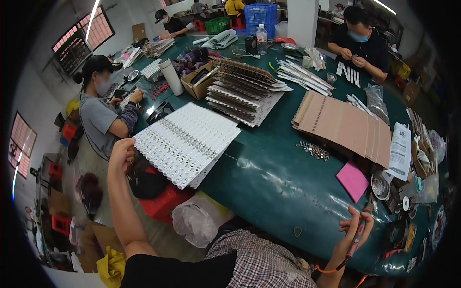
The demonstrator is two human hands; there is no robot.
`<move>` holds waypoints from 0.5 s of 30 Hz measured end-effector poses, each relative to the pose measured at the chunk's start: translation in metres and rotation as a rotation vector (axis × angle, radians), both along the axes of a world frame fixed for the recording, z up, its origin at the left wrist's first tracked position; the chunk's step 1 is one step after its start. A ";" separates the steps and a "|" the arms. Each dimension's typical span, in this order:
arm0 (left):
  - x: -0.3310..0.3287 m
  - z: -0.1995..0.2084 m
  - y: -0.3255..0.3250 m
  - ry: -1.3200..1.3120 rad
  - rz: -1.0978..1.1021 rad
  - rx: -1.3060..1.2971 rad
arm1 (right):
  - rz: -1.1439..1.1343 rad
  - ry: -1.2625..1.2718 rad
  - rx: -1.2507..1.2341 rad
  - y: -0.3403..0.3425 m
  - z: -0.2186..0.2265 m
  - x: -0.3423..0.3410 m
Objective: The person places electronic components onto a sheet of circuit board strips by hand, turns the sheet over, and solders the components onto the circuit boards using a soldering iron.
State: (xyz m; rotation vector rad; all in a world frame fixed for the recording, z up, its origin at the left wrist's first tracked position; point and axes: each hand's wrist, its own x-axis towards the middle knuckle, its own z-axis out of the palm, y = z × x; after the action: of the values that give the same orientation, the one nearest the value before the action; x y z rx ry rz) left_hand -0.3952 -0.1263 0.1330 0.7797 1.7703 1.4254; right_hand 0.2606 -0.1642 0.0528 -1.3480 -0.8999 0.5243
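At the left, my left hand [124, 152] is closed at the corner of a white board [187, 139] with rows of small parts and a scalloped edge. More white sheets show beneath it, and the pile juts over the table's edge. Part of the left fingers is hidden. Low on the right, my right hand [353, 230] grips a soldering iron [356, 238] with a red and grey handle and an orange cord. Its tip points up toward a metal bowl [380, 186] of small bits.
On the green table [269, 187] lie a fanned stack of boards [245, 91], brown boards [341, 120], loose metal pieces [313, 150] and a pink pad [352, 181]. A white flask [171, 77] stands behind. A person [103, 105] works at left, another [360, 45] across the table.
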 end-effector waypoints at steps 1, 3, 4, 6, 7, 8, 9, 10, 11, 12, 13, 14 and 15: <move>-0.007 -0.008 0.008 0.000 -0.002 0.008 | -0.008 0.007 -0.008 -0.001 0.000 0.000; -0.015 -0.020 0.020 -0.024 0.011 -0.086 | -0.016 0.011 -0.016 -0.002 -0.001 0.002; -0.014 -0.024 0.023 -0.025 0.010 -0.081 | -0.019 0.014 -0.021 -0.002 -0.001 0.002; -0.003 -0.027 0.030 0.360 0.097 -0.294 | -0.026 0.016 -0.026 -0.002 -0.002 0.005; 0.008 -0.025 0.035 0.757 0.106 -0.367 | -0.035 0.021 -0.031 -0.003 -0.003 0.006; 0.024 -0.020 0.034 0.783 0.092 -0.347 | -0.058 0.041 -0.053 -0.004 -0.004 0.008; 0.042 -0.012 0.032 1.185 0.243 -0.390 | -0.057 0.026 -0.049 -0.004 -0.005 0.010; 0.064 -0.002 0.032 1.547 0.386 -0.503 | -0.053 0.010 -0.052 -0.004 -0.006 0.011; 0.087 0.013 0.029 1.358 0.211 -0.373 | -0.063 -0.006 -0.064 -0.005 -0.008 0.012; 0.118 0.019 0.028 1.137 0.066 -0.131 | -0.068 0.042 -0.080 -0.004 -0.010 0.012; 0.152 0.020 0.028 0.991 -0.141 0.032 | -0.055 0.059 -0.084 -0.004 -0.011 0.012; 0.187 0.019 0.032 0.814 -0.339 0.016 | -0.038 0.083 -0.086 -0.003 -0.013 0.012; 0.222 0.012 0.035 0.697 -0.536 0.052 | -0.014 0.076 -0.082 -0.003 -0.014 0.011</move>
State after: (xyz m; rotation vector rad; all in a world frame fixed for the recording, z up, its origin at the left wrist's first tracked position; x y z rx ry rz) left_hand -0.1730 -0.0910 0.1454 1.7811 1.7906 0.8854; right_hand 0.2717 -0.1673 0.0387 -1.3978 -0.8135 0.6029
